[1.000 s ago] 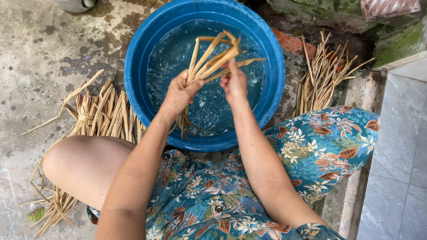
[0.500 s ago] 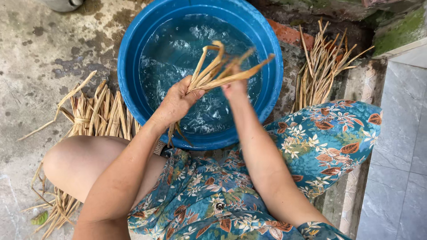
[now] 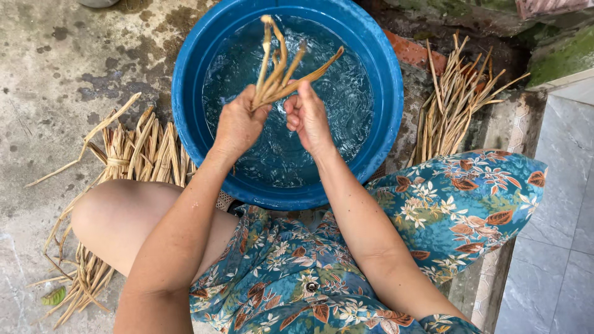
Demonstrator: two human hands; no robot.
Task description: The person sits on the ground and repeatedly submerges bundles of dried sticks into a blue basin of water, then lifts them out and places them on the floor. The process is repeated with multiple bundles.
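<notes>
Two hands meet over the blue tub (image 3: 185, 105) of water. Your left hand (image 3: 238, 124) has its fingers wrapped tight around the bottom of a bunch of tan stalks (image 3: 281, 68). The stalks stick out of that fist toward 1 o'clock, long way pointing up and away from you. Your right hand (image 3: 307, 117) sits just beside it at 3 o'clock, fingers curled (whether it grips any stalk is hard to tell). More dry stalks (image 3: 133, 154) lie at 9 o'clock.
</notes>
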